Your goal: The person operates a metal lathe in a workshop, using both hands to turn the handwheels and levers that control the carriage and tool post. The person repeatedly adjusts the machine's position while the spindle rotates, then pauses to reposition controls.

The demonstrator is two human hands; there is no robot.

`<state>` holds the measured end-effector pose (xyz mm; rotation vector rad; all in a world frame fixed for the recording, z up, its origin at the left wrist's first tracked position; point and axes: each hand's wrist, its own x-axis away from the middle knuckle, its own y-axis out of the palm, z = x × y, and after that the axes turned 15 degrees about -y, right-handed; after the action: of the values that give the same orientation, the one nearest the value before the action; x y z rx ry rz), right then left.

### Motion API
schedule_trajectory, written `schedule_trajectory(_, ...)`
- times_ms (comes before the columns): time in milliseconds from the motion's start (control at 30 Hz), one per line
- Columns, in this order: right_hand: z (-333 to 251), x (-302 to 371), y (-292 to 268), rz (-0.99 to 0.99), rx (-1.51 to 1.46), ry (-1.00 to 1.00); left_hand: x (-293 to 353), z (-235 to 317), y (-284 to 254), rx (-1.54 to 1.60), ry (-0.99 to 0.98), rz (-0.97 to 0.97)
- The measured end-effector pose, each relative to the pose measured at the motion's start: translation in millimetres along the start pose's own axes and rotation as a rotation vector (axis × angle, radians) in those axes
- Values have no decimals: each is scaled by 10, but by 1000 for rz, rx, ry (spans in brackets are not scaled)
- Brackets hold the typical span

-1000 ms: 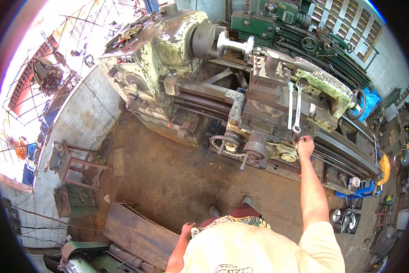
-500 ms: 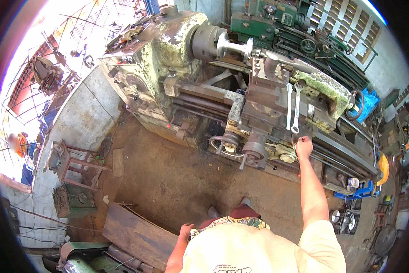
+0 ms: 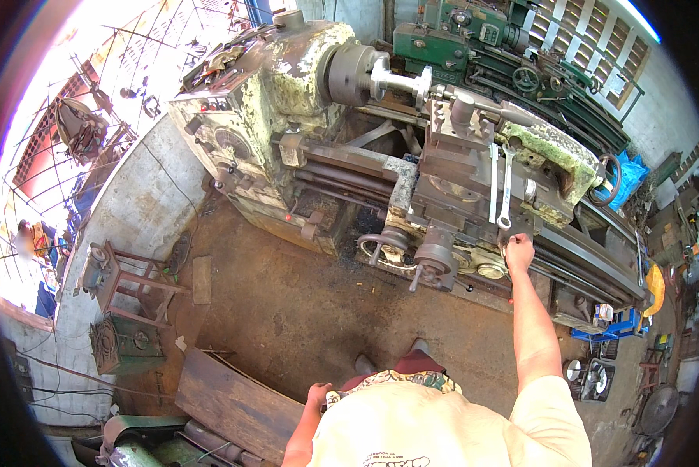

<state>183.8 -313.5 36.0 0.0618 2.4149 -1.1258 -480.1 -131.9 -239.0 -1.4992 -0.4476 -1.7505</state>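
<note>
A large worn lathe stands in front of me, its paint flaking off the headstock [image 3: 291, 74]. Its chuck [image 3: 353, 74] grips a bright flanged metal workpiece [image 3: 400, 82]. My right hand [image 3: 519, 253] is closed at the front of the carriage [image 3: 451, 191], beside the bed; whatever it grips is hidden by the fingers. Just above that hand, a combination wrench [image 3: 507, 191] lies next to a long flat silver tool [image 3: 493, 183]. Low at my waist, my left hand [image 3: 318, 393] has its fingers curled together; I cannot make out anything in it.
Handwheels [image 3: 384, 249] jut from the carriage front. Behind stands a green lathe [image 3: 435, 50]. A wooden board [image 3: 233, 401] lies at lower left, near a small metal stand [image 3: 135, 284] by the wall. A yellow object [image 3: 655, 289] and blue rack [image 3: 618, 327] are on the right.
Both my hands and the lathe look the same. At the far left, a person beyond the grille has shifted slightly.
</note>
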Motion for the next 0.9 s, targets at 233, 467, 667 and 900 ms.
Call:
schedule_trajectory(233, 5, 3, 13, 19, 14, -21, -2, 14, -17, -42, -10, 16)
schedule_trajectory(467, 4, 7, 5, 22, -4, -10, -119, 0, -26, -73, 51, 18)
schedule_trajectory(667, 9, 4, 19, 22, 3, 31, -11, 74, -19, -69, 20, 32)
schedule_trajectory(900, 43, -3, 30, 17, -7, 12, -72, 87, -3, -92, 20, 51)
